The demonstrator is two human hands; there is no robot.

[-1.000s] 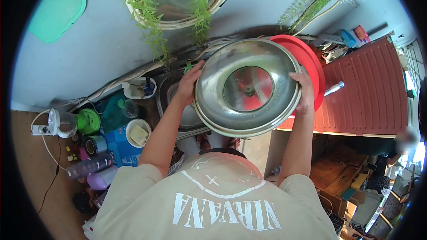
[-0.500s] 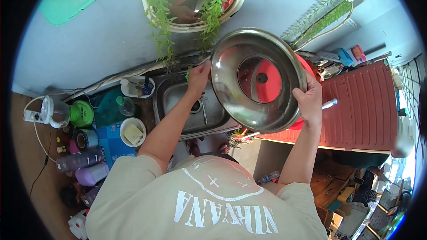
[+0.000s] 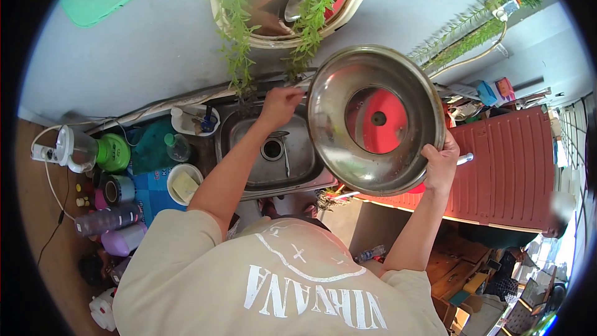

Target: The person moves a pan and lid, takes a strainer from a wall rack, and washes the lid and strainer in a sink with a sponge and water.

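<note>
A large round metal lid [image 3: 326, 140] with a glass centre and a dark knob is held up, tilted, to the right of the steel sink [image 3: 249, 171]. My right hand [image 3: 441, 162] grips its lower right rim, thumb on the near face. At the lid's left edge is my left hand [image 3: 283, 107], above the sink's back part, fingers bent together; whether they touch the rim or hold anything is too small to tell. Red shows through the glass. Inside the sink are the drain and a thin metal utensil [image 3: 287, 165].
Left of the sink stand a white tub [image 3: 185, 183] with a pale block, a bottle [image 3: 177, 147], a white caddy [image 3: 194, 120] and a blender [image 3: 81, 149]. Hanging plants [image 3: 233, 31] frame a mirror behind. A red ribbed surface [image 3: 497, 168] lies to the right.
The lid has shifted slightly right and down in view with my right hand. My left hand has come away from its earlier grip on the lid's left rim, and more of the drain shows.
</note>
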